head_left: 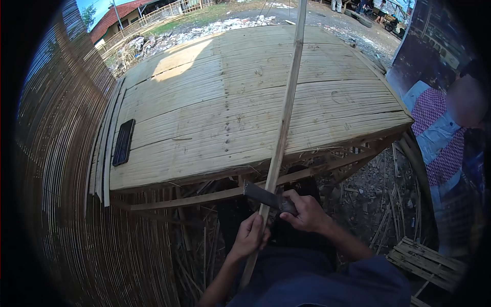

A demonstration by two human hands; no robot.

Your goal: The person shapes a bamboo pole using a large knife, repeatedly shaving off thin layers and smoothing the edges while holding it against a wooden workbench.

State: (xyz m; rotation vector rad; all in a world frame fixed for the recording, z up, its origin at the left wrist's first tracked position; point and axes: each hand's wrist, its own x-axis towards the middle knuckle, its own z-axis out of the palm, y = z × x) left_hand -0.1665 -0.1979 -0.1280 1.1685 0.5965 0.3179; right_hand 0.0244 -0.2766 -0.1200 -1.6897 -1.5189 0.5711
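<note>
A long bamboo strip runs from my lap up across the bamboo-slat table and out past its far edge. My left hand is closed round the strip near its lower end. Just above it, my right hand grips the handle of a broad, dark-bladed knife. The blade lies across the strip, its tip pointing left, close to the table's near edge. Where exactly the cutting edge meets the strip I cannot tell.
A dark phone lies at the table's left side, beside a woven bamboo screen. Below right are a small slatted bamboo rack and loose strips on the ground. A printed banner hangs at the right. People stand far off.
</note>
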